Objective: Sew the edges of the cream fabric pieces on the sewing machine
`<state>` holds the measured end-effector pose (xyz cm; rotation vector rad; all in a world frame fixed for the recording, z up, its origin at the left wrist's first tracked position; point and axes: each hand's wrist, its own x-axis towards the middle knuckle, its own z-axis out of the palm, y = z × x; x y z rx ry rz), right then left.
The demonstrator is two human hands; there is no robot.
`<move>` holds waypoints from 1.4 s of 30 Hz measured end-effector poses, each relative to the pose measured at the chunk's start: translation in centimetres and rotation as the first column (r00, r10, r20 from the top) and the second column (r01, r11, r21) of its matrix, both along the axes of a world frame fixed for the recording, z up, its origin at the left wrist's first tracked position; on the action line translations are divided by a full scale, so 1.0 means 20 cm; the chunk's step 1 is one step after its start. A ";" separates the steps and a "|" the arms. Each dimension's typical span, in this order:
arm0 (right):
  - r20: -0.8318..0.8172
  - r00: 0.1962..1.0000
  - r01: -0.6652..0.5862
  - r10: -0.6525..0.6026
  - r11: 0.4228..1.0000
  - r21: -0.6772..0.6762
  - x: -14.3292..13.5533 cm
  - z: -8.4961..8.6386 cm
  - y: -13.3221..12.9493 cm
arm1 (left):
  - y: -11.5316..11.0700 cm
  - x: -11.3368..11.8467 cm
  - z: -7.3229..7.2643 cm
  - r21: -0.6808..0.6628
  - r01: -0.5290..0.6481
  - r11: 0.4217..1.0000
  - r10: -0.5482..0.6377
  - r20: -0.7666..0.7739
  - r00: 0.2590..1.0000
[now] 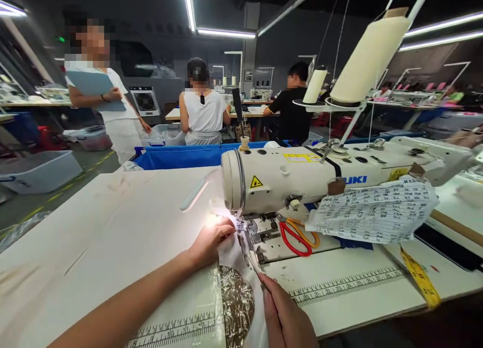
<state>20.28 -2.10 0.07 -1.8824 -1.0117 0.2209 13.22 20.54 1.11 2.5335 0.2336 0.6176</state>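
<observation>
White fabric [258,315] runs from the front edge up to the needle area of a JUKI sewing machine [271,179], where a lamp glows. My left hand [211,242] lies just left of the presser foot [240,225], its fingers bent and pressed together on the fabric. Lower right, my right hand [285,312] is closed around a slim metal tool [253,266] that looks like tweezers. Its tip points up toward the presser foot and lies over the fabric. The fingers of my right hand are partly hidden from above.
Red-and-orange-handled scissors [298,239] lie below the machine arm, beside a handwritten sheet [373,212]. A yellow tape measure [419,277] and a dark phone [449,245] are at right. Thread cones [370,61] stand above. Several people are beyond the blue cloth bin [173,156].
</observation>
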 end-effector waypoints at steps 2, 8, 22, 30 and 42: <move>0.148 0.989 -0.018 0.018 1.000 0.004 0.04 -0.02 0.05 | 0.00 0.00 0.00 -0.019 0.023 1.000 -0.023 0.006 1.000; 0.451 0.893 0.045 0.017 0.991 -0.127 0.08 0.00 0.16 | 0.00 0.00 0.02 -0.110 0.031 0.993 -0.030 0.007 1.000; 0.486 0.873 0.011 0.037 0.995 -0.094 0.08 0.01 0.20 | 0.01 0.00 0.00 -0.235 0.067 0.970 -0.066 0.011 0.998; 0.559 0.828 0.038 -0.045 0.999 0.024 0.08 -0.01 0.23 | 0.01 0.01 -0.01 -0.122 0.038 0.992 -0.037 0.006 0.999; 0.596 0.802 0.037 -0.047 0.999 0.029 0.09 -0.01 0.23 | 0.01 0.03 -0.02 -0.083 -0.018 0.996 0.017 -0.005 1.000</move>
